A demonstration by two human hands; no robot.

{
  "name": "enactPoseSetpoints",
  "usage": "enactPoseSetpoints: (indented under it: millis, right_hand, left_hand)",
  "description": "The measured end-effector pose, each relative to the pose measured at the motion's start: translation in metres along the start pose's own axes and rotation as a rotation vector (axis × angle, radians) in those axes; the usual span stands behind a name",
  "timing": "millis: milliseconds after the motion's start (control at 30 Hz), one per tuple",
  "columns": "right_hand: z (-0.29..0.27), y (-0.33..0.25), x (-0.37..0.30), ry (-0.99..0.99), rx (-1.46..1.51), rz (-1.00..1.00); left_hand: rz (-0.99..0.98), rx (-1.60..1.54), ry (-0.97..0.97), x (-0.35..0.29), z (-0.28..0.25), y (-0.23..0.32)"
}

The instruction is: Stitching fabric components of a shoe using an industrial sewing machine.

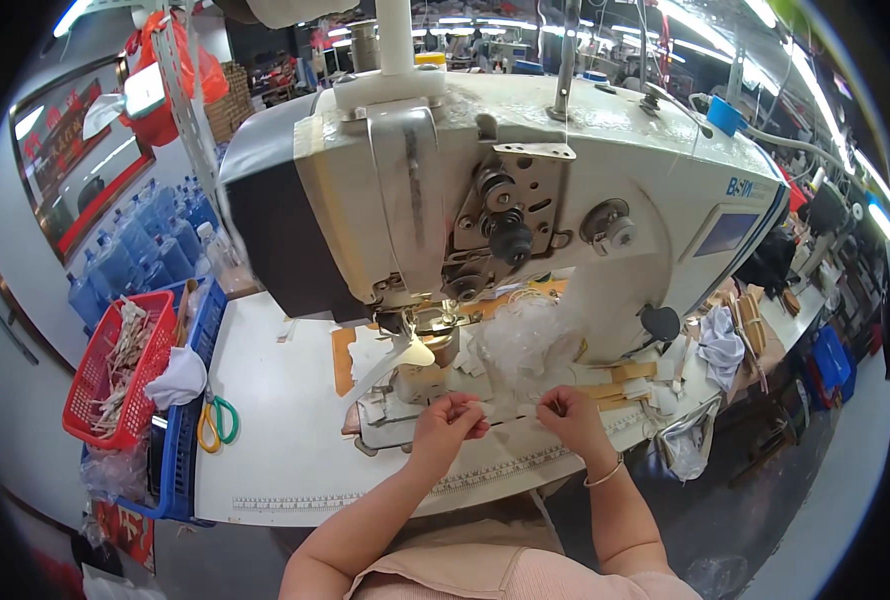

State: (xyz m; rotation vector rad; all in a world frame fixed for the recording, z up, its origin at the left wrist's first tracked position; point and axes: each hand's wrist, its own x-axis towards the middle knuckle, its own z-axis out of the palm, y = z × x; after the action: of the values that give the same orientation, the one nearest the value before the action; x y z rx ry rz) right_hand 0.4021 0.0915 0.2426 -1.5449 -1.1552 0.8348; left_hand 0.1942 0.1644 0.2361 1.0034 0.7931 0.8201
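Observation:
In front of the sewing machine (525, 190), both hands are raised over the near side of the white table. The fingers of my left hand (450, 422) are closed in a pinch, and a small pale strip (487, 408) shows at their tips. A short gap away, my right hand (573, 420) is also pinched closed; what it holds, if anything, is too small to make out. Just behind the hands lies a crumpled clear plastic bag (527, 345). The machine's needle area (427, 320) sits above a metal post, to the left of the bag.
A printed ruler (365, 498) runs along the table's front edge. Scissors (217, 424) with green and orange handles lie at left, beside a blue crate (177, 440) and a red basket (115, 365) of pale scraps. Tan strips (620, 385) lie right of the bag.

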Motion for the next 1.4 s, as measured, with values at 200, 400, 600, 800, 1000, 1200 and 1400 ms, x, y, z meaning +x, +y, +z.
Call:
enactPoseSetpoints:
  millis: [200,400,600,800,1000,1200,1400]
  right_hand:
    - [0.037,-0.031,-0.014,-0.105,0.17,-0.001]
    - [0.045,-0.073,0.005,-0.418,0.311,0.055]
    - [0.049,-0.107,0.031,-0.83,0.371,0.044]
    - [0.073,-0.11,0.036,-0.237,0.162,-0.249]
    - [0.079,-0.106,0.037,-0.32,0.181,-0.216]
    - [0.08,-0.109,0.037,-0.352,0.283,-0.162]
    - [0.083,-0.107,0.039,-0.356,0.308,-0.157]
  left_hand:
    - [0.236,0.112,0.045,-0.017,0.01,0.0]
    - [1.285,0.969,0.052,-0.037,-0.011,0.039]
    - [1.557,1.02,-0.008,-0.041,-0.029,0.09]
    - [1.493,1.104,0.284,-0.019,-0.034,0.107]
    - [1.383,1.281,0.26,-0.013,-0.027,0.101]
    - [1.443,1.24,0.205,-0.009,-0.037,0.096]
    - [1.474,1.227,0.205,-0.007,-0.04,0.097]
